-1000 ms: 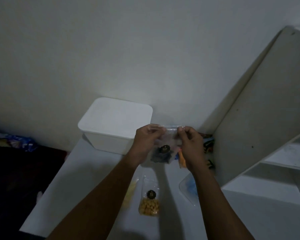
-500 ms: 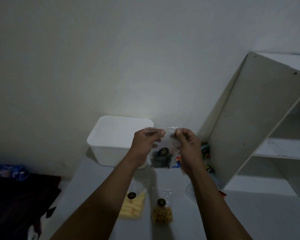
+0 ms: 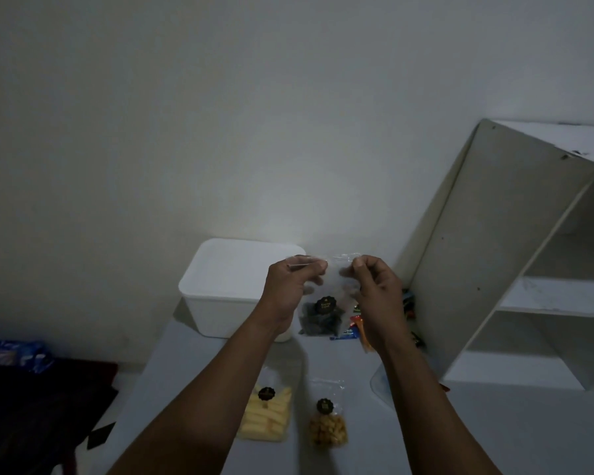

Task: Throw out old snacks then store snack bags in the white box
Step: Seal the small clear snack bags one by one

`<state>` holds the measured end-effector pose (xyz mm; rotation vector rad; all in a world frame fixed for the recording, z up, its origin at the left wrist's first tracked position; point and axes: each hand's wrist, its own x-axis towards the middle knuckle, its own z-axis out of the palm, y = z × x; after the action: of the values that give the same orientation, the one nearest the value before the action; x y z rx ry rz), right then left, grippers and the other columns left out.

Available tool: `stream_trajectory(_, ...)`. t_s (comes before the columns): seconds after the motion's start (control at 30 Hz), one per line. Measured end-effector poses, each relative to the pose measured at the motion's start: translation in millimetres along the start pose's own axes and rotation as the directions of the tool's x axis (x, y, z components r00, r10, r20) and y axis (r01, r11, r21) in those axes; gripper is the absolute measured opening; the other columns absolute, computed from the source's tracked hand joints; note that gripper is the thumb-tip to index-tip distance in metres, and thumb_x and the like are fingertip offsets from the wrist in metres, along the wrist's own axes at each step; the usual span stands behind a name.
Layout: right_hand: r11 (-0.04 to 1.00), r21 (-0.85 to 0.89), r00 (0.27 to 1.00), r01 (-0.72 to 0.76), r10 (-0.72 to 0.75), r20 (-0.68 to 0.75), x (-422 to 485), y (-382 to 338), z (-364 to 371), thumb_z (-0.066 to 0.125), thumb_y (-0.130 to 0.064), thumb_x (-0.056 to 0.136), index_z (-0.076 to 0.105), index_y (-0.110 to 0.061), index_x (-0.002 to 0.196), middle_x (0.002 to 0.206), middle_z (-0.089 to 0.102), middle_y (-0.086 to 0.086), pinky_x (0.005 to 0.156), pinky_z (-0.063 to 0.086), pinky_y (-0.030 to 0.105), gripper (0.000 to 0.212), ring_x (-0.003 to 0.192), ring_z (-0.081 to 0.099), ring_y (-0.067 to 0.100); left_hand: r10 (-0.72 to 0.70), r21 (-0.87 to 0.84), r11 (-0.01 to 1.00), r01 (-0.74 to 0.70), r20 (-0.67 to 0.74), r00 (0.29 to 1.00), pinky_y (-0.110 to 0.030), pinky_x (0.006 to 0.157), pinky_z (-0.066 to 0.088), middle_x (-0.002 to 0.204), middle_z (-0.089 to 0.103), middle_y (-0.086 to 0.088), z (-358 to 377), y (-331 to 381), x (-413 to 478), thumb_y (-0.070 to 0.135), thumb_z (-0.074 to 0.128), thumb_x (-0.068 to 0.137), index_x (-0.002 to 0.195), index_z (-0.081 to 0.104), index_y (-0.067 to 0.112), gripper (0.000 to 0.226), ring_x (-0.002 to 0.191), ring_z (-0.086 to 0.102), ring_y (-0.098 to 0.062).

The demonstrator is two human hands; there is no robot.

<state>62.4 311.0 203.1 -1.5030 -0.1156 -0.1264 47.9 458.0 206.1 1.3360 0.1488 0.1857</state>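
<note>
Both hands hold up a clear snack bag [image 3: 323, 315] with dark pieces and a round black label, above the table. My left hand [image 3: 294, 289] pinches its top left corner, my right hand [image 3: 374, 296] the top right corner. The white box [image 3: 230, 286] stands behind my left hand against the wall, its lid on. On the table near me lie a bag of pale yellow sticks [image 3: 266, 418] and a bag of round golden snacks [image 3: 327, 426].
A white shelf unit [image 3: 515, 269] stands at the right. Colourful small packets [image 3: 354, 332] lie between it and the held bag. A clear lid-like piece [image 3: 379, 383] shows beside my right forearm. Dark fabric [image 3: 31, 406] covers the floor at left.
The camera tilted up and back, so the box and table sit lower in view. My hands keep the same bag raised, and the two bags on the table came into fuller view.
</note>
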Motion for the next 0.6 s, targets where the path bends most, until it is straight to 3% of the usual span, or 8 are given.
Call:
stream_trajectory(0.17,0.999,-0.038,0.997,-0.002,0.005,0.077,-1,-6,0,0.057,-0.027,0.099,0.069,-0.009,0.091,0.084,0.073,-0.003,0.082,0.056,0.041,0.023,0.082,0.067,0.011,0.034,0.031,0.999,-0.035,0.031,0.999,-0.032,0.071,0.051,0.082,0.072,-0.004,-3,2,-4,0.013,0.073,0.086,0.088,0.074,0.011,0.003,0.076,0.063,-0.017)
stream_trajectory(0.27,1.000,0.016,0.998,0.022,-0.023,0.067,-3,-7,1,0.058,-0.025,0.099,0.066,-0.004,0.092,0.091,0.073,0.008,0.081,0.055,0.044,0.023,0.085,0.067,0.020,0.026,0.007,1.000,-0.026,0.008,1.000,-0.034,0.073,0.051,0.083,0.072,-0.004,1,3,-6,0.014,0.075,0.085,0.092,0.074,0.010,0.008,0.076,0.064,-0.016)
stream_trajectory(0.4,1.000,-0.007,0.998,0.007,-0.006,0.067,-5,-8,-2,0.063,-0.027,0.095,0.073,-0.012,0.091,0.088,0.075,0.002,0.085,0.057,0.049,0.019,0.086,0.069,0.018,0.028,0.022,0.999,-0.029,0.018,0.999,-0.032,0.072,0.051,0.085,0.072,-0.004,0,6,-6,0.014,0.074,0.085,0.095,0.073,0.008,0.011,0.077,0.063,-0.016)
stream_trajectory(0.6,0.999,-0.025,0.996,0.037,-0.034,0.082,-2,-12,-3,0.068,-0.024,0.093,0.077,-0.017,0.092,0.091,0.076,0.009,0.090,0.056,0.057,0.011,0.094,0.071,0.034,0.029,0.010,1.000,-0.029,0.050,0.998,-0.032,0.071,0.052,0.083,0.071,-0.003,7,5,-6,0.012,0.071,0.088,0.091,0.073,0.011,0.004,0.076,0.063,-0.018)
